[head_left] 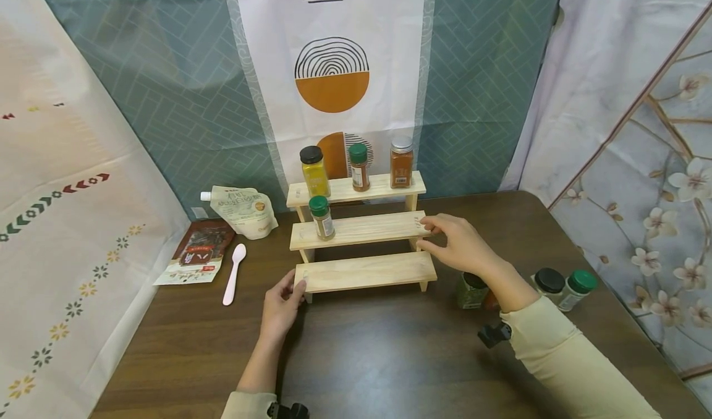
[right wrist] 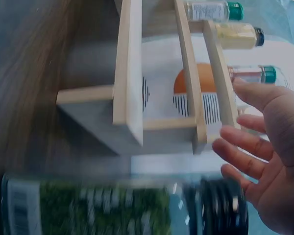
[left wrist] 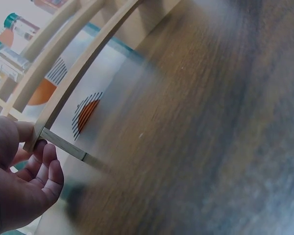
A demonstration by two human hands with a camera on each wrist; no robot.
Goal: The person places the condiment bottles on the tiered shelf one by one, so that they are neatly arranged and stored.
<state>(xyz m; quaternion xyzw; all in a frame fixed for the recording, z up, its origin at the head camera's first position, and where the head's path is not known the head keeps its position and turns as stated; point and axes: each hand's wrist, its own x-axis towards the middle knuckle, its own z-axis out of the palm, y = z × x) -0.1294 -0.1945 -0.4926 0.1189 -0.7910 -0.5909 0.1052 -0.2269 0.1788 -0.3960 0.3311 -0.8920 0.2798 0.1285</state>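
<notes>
A three-tier wooden spice rack (head_left: pixel 364 272) stands on the table. At the left end of its lowest board, my left hand (head_left: pixel 282 306) pinches the wood, thumb above and curled fingers below in the left wrist view. My right hand (head_left: pixel 460 244) is by the right end of the middle board, its fingers loosely spread and holding nothing in the right wrist view. The top board carries a black-capped yellow jar (head_left: pixel 316 175), a green-capped jar (head_left: pixel 359 170) and a silver-capped orange-brown jar (head_left: pixel 401 165). Another green-capped jar (head_left: pixel 322 221) stands left on the middle board.
Left of the rack lie a white spouted pouch (head_left: pixel 245 212), a brown packet (head_left: pixel 199 252) and a pale spoon (head_left: pixel 233 275). Several jars stand at the right, including one of green herbs (head_left: pixel 470 292), a black-capped one (head_left: pixel 549 281) and a green-capped one (head_left: pixel 578 286). Curtains hang behind.
</notes>
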